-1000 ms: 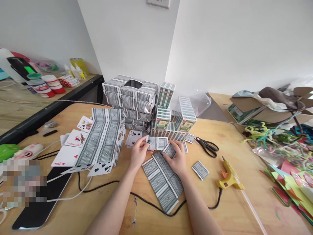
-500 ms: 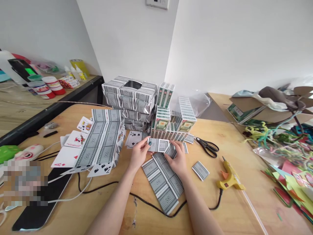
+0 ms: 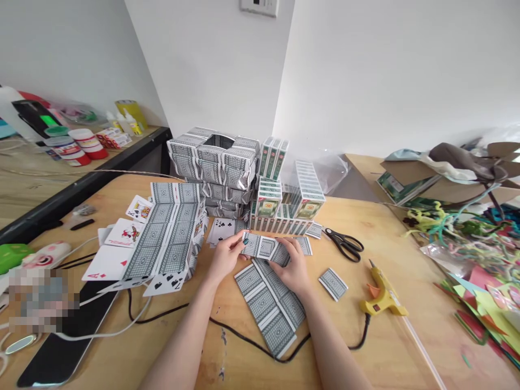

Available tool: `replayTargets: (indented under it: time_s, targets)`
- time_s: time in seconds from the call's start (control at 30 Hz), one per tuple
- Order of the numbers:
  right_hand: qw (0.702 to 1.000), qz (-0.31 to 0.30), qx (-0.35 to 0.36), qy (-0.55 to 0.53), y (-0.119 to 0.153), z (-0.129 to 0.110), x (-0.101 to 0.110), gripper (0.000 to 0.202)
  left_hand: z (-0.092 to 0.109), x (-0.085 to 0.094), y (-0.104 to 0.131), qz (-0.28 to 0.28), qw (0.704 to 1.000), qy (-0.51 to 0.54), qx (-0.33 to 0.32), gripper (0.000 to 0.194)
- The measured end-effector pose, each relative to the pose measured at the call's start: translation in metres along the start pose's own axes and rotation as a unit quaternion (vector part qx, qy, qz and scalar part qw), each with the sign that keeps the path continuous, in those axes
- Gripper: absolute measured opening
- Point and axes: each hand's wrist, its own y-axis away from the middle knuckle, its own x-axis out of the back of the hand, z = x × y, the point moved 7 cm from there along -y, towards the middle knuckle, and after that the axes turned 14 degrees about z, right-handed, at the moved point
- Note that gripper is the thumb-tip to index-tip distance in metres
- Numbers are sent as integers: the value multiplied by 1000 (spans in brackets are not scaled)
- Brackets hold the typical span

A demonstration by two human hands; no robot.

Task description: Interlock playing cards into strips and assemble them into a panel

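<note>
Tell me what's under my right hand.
Your right hand covers part of a grey-patterned playing card and, below, a flat rectangular panel of grey-patterned cards. What its palm covers cannot be seen.

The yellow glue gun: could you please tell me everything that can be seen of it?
The yellow glue gun looks plastic, with an orange trigger and a dark-tipped nozzle pointing toward the table's far side. It lies on its side on the wooden table, unheld, to the right of a patterned card piece. A black cord leaves its handle, and a translucent stick extends from its rear toward the picture's bottom edge. Whether it is switched on cannot be told.
</note>
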Motion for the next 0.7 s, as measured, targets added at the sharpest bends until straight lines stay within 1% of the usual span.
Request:
replayTargets:
  time_s: [0.13, 0.27, 0.47, 0.7]
  targets:
    - [1000, -16, -8, -15, -1, -2, 0, 47, -4, 1, -1, -1, 1000, 1, 17, 41]
    - [999, -34, -12, -15, -2, -4, 0, 44, -3, 2, 0, -9, 1000, 3, 19, 41]
    - [1000, -14, 12, -2, -2, -9, 2, 44, 1, 3, 1, -10, 1000, -2, 14, 40]
    - [1000, -13, 3, -4, -1, -7, 0, 49, 1, 3, 0, -19, 1000, -12, 13, 41]
